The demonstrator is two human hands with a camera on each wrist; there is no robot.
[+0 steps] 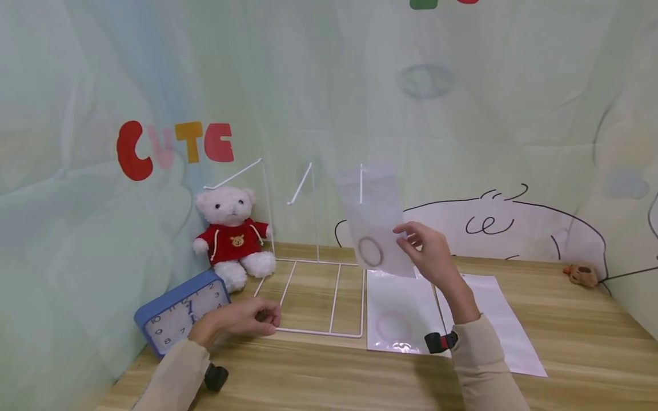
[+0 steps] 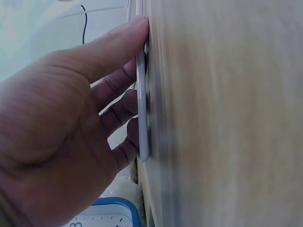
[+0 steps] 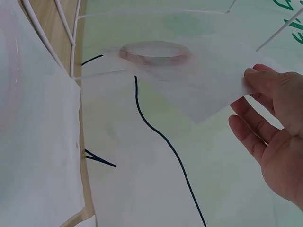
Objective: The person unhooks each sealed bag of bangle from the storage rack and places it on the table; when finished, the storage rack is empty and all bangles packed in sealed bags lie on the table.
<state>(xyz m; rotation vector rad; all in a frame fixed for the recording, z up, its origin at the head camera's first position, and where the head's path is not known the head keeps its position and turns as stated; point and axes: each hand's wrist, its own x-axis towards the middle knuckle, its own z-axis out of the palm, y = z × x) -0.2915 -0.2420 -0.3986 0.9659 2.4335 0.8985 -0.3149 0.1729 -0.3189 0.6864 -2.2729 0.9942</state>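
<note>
My right hand (image 1: 432, 254) pinches the edge of a translucent bag (image 1: 375, 220), seen also in the right wrist view (image 3: 213, 90). Inside it lies a brownish bangle-like ring (image 3: 155, 60). The bag overlaps the right prong (image 1: 361, 182) of a white wire rack (image 1: 319, 331); whether the prong passes through it I cannot tell. Down at the rack's front left corner, my left hand (image 1: 239, 317) holds the base wire (image 2: 142, 104) between thumb and fingers. A shiny clear packet (image 1: 411, 297) with a pinkish ring (image 1: 379, 326) lies flat right of the rack.
A white teddy bear in a red top (image 1: 236, 240) sits behind the left hand. The blue clock (image 1: 177, 314) leans at the left. White sheets (image 1: 514, 331) lie to the right, and a small brown toy (image 1: 583, 275) sits at the far right by the printed backdrop.
</note>
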